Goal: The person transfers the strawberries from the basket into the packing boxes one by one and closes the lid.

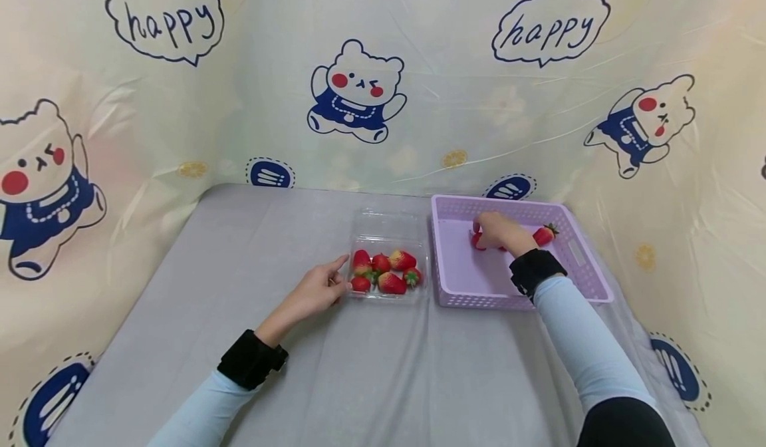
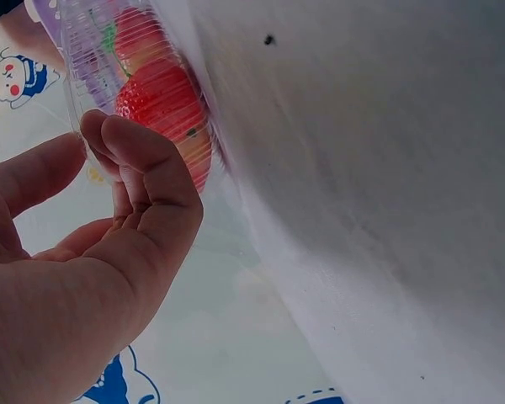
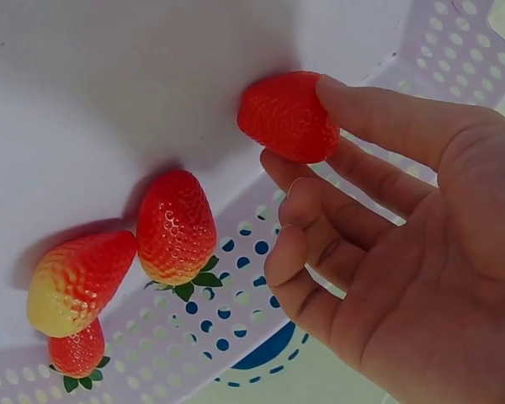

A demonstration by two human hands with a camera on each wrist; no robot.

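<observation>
- Your left hand (image 1: 317, 289) is pinching the left edge of the clear box (image 1: 423, 257), apparently steadying it.
- Your right-hand fingers are clamping a red strawberry (image 3: 286, 116) inside the lilac basket (image 1: 461, 274), whose walls are probably stopping loose strawberries (image 3: 177, 227) from rolling away.
- Box and basket are sitting just beside each other, leaving little room between; open counter (image 1: 269, 234) is stretching leftward and nearer you.

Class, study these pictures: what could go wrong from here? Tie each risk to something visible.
The strawberry pinched in the right hand might slip. The clear box looks crowded with other strawberries, so another could roll out. The left hand holds only one side, so the box might shift.
</observation>
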